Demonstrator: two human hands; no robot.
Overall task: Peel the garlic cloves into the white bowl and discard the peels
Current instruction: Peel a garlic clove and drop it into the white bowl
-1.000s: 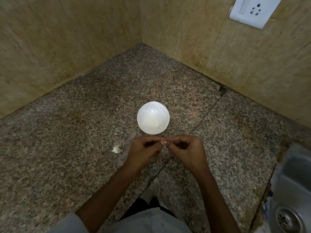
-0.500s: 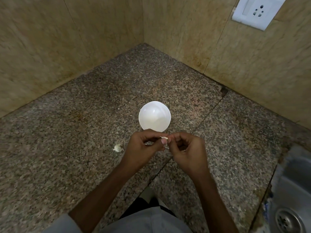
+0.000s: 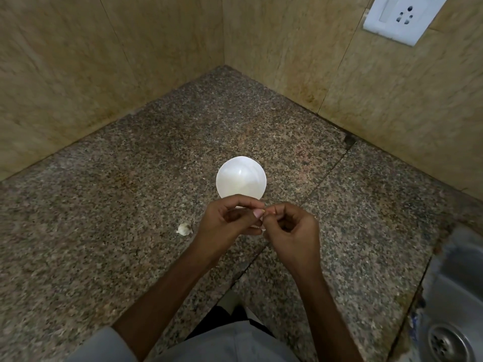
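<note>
Left hand [image 3: 226,223] and right hand [image 3: 290,232] pinched a clove [image 3: 259,227] between them; bowl [image 3: 220,178] just beyond the grip, loose clove [image 3: 184,229] lay left.

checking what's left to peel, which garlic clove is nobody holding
The loose clove lying on the counter, beside the left hand; the held clove is pinched between that and the right hand, before the white bowl.

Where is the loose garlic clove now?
Head view: the loose garlic clove lies on the counter, just left of the left hand, apart from it.
</note>
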